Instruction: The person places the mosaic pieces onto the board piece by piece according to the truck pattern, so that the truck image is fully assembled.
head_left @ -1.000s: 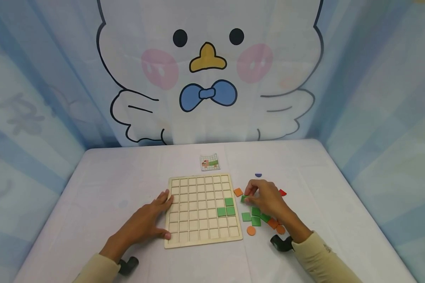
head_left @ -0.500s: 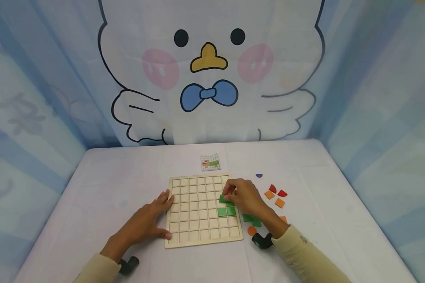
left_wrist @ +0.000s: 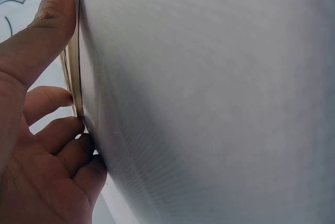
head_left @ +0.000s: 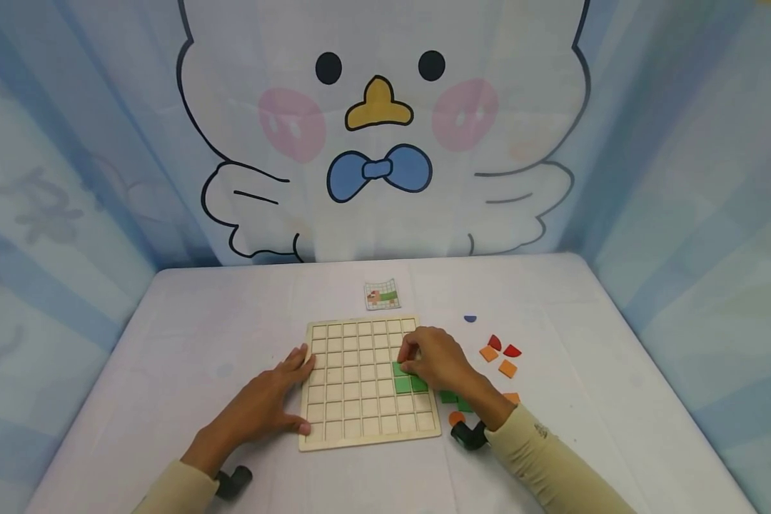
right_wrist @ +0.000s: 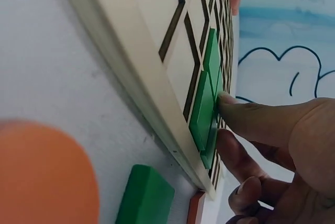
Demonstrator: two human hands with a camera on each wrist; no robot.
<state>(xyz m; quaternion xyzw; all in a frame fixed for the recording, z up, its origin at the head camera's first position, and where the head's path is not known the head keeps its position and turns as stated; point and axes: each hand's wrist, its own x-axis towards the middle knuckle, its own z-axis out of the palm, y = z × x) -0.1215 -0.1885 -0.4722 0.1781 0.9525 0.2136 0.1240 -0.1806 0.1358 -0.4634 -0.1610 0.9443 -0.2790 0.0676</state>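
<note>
A wooden grid board (head_left: 352,390) lies on the white table. My left hand (head_left: 266,396) rests along its left side, fingers spread, thumb at the near left part of the edge. In the left wrist view, the thumb and fingertips touch the board's rim (left_wrist: 76,35). My right hand (head_left: 438,360) is over the right side, thumb and index finger pinching a green square tile (head_left: 398,369) at its cell. Two green tiles (head_left: 402,385) sit in the row just nearer. In the right wrist view, my thumb (right_wrist: 251,116) touches the farther tile; the hand partly hides the green group in the head view.
A small picture card (head_left: 382,295) lies beyond the board. Right of it are orange squares (head_left: 507,368), red wedge pieces (head_left: 512,350) and a blue half-round piece (head_left: 470,318). Loose green tiles (head_left: 449,396) and an orange disc (head_left: 456,418) lie partly under my right forearm.
My right hand has picked up a green tile from the loose pieces, carried it left over the board and lowered it to a cell. My left hand has stayed in place.
</note>
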